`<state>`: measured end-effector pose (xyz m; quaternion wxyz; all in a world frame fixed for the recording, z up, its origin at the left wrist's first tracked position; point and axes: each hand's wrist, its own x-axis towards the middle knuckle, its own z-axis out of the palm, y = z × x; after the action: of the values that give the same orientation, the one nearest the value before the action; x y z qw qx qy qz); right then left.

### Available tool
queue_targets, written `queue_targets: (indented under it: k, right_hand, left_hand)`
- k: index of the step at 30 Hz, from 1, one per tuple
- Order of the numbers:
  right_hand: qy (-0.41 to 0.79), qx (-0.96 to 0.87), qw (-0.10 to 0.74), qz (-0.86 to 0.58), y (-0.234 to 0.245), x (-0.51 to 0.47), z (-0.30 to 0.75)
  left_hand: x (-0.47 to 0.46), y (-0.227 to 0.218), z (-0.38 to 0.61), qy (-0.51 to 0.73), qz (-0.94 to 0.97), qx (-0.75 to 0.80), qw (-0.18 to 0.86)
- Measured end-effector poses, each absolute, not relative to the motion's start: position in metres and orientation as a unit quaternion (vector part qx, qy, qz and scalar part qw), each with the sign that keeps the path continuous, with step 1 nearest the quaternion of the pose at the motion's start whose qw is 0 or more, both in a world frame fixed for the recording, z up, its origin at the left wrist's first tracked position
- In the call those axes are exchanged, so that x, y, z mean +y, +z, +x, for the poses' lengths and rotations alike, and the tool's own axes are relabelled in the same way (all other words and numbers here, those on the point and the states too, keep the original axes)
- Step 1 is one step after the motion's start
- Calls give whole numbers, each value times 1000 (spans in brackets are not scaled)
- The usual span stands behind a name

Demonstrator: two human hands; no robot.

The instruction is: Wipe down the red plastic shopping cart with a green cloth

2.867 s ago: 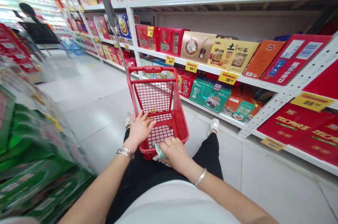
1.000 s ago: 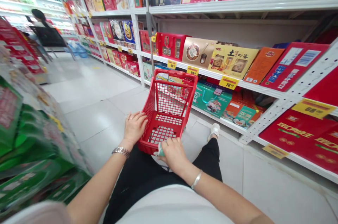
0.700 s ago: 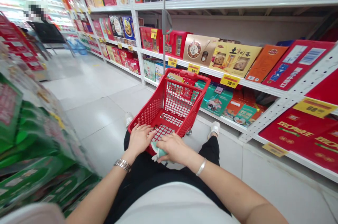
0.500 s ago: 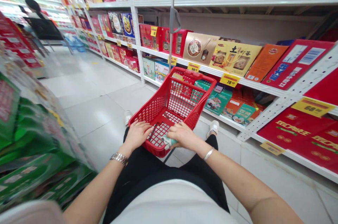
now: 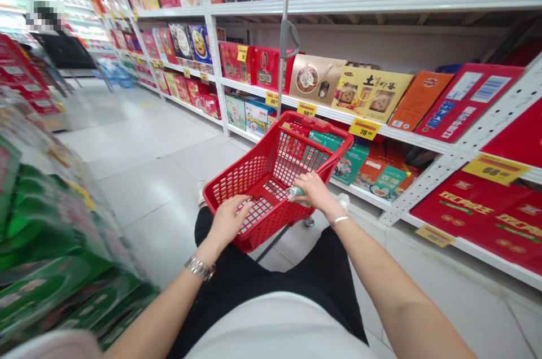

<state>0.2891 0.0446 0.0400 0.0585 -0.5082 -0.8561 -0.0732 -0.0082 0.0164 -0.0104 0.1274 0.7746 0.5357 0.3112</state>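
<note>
A red plastic basket cart (image 5: 271, 226) stands tilted in front of my legs, with holes in its walls and a grey pole at its far end. My left hand (image 5: 228, 220) lies over the near left rim, fingers stretched inward and thumb apart. On the right rim is my right hand (image 5: 314, 191), fingers curled around a crumpled, soft green-and-white cloth-like thing (image 5: 296, 194). Most of that thing is hidden under the fingers, so I cannot tell exactly what it is.
White shelves (image 5: 372, 0) with boxed goods run along the right. Blurred green packages (image 5: 51, 285) are close on the left. A tiled floor (image 5: 148, 161) stretches ahead, and a person sits in a black chair (image 5: 63, 51) at the far left.
The basket cart has turned, its far end swinging slightly right. My right hand has moved forward and right along the rim with the cloth-like thing. My left hand has shifted a little.
</note>
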Motion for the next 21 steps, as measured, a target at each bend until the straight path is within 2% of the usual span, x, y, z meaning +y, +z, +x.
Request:
queue_targets:
  k: [3, 9, 14, 17, 21]
  right_hand:
    - [-88, -842, 57, -529, 40, 30, 263]
    - [-92, -851, 60, -514, 42, 2, 219]
    - [-83, -825, 20, -559, 73, -11, 228]
    - [-88, -790, 5, -607, 97, -22, 249]
    - [-114, -763, 26, -636, 118, -38, 296]
  left_hand:
    - [-3, -9, 14, 301, 776, 537, 141]
    - [0, 5, -10, 165, 732, 661, 17]
    - [12, 27, -43, 7, 746, 665, 34]
    - [16, 33, -52, -9, 730, 682, 45]
    - [18, 30, -59, -9, 713, 697, 73]
